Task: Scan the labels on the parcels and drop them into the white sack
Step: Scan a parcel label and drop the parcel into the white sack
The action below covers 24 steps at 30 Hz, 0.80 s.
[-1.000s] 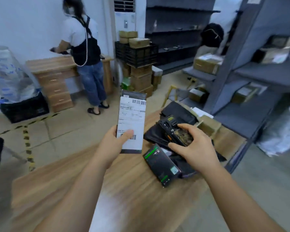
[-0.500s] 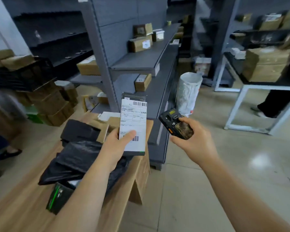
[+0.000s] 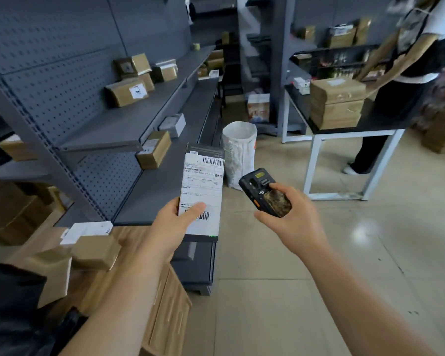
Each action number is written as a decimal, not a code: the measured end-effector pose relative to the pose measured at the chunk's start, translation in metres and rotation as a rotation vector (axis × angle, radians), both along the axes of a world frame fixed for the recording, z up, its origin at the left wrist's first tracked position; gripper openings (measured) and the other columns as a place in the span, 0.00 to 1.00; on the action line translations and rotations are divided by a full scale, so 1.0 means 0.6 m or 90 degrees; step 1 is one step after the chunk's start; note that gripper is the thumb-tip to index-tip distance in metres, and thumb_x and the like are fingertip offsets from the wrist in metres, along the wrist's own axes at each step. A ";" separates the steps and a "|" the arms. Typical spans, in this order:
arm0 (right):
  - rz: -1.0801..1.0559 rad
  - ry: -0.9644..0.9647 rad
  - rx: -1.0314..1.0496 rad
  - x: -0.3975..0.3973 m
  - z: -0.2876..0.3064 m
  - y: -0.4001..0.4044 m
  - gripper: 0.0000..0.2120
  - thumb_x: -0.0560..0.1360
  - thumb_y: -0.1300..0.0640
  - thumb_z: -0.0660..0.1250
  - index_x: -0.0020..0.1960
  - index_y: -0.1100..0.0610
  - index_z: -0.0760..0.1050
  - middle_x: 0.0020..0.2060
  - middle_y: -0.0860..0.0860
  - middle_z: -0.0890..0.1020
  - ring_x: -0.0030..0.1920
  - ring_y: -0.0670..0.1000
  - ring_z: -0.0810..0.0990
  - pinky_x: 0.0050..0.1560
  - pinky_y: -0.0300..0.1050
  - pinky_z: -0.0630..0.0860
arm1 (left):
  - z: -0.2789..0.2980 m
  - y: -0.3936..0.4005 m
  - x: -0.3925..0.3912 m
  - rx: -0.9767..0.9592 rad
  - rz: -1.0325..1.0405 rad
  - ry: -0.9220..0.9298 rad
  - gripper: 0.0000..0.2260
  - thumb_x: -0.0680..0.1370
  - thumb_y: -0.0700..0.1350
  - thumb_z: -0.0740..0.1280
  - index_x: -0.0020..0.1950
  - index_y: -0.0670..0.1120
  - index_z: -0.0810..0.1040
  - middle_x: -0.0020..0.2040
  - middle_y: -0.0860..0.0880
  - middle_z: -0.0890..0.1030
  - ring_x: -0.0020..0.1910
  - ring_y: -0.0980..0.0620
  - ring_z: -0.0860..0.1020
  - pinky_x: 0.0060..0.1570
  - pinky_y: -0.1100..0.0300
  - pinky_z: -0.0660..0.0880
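A: What's different from a second ago?

B: The view has swung right, away from the wooden table [image 3: 129, 237] and round to the grey shelving [image 3: 129, 124] and the floor beyond. The white sack [image 3: 240, 152] now stands straight ahead, upright and open-mouthed on the floor by the end of the shelves. The hands have kept their hold through the turn.

A: Holding what?

B: The left hand [image 3: 175, 227] grips one parcel [image 3: 203, 191] upright, label facing the camera, thumb pressed across the lower barcode. The right hand [image 3: 290, 217] has its fingers curled round the handheld scanner [image 3: 263, 192], just beside the parcel and well short of the sack.

A: So where does that leave the job?

B: I'd judge the scan is done or nearly so (no beam or screen reading shows either way) and the drop is next; the sack is still some way off.

A: Counts?

B: One parcel in hand, one scanner, one sack. On the table corner, two brown boxes [image 3: 95, 251] and a flat white packet [image 3: 88, 231]. The shelves carry several more boxes, too blurred for a firm number
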State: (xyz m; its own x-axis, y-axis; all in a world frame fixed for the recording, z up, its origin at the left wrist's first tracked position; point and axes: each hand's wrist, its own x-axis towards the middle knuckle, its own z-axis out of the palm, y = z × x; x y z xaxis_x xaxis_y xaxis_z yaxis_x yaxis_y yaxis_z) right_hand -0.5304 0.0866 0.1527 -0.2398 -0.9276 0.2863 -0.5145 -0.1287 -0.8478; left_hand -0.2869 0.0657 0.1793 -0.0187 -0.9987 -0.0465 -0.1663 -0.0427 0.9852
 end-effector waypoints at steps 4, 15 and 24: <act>-0.006 0.010 -0.001 -0.037 -0.012 -0.089 0.29 0.65 0.49 0.80 0.64 0.43 0.75 0.56 0.43 0.78 0.54 0.43 0.76 0.56 0.43 0.75 | -0.016 -0.104 -0.039 0.009 -0.004 0.019 0.06 0.78 0.47 0.70 0.53 0.55 0.80 0.49 0.58 0.85 0.50 0.58 0.83 0.50 0.60 0.76; -0.046 0.076 0.000 -0.147 0.013 -0.457 0.29 0.64 0.48 0.80 0.64 0.42 0.75 0.52 0.38 0.78 0.50 0.39 0.75 0.51 0.35 0.71 | -0.056 -0.507 -0.152 0.035 -0.037 0.096 0.08 0.77 0.47 0.71 0.56 0.53 0.81 0.51 0.56 0.86 0.52 0.54 0.83 0.58 0.52 0.77; -0.064 0.069 0.023 -0.205 0.002 -0.705 0.30 0.65 0.46 0.80 0.64 0.40 0.74 0.49 0.34 0.76 0.48 0.32 0.74 0.47 0.36 0.74 | -0.049 -0.768 -0.209 0.041 -0.037 0.108 0.09 0.77 0.46 0.71 0.57 0.52 0.80 0.52 0.55 0.85 0.52 0.54 0.83 0.55 0.55 0.78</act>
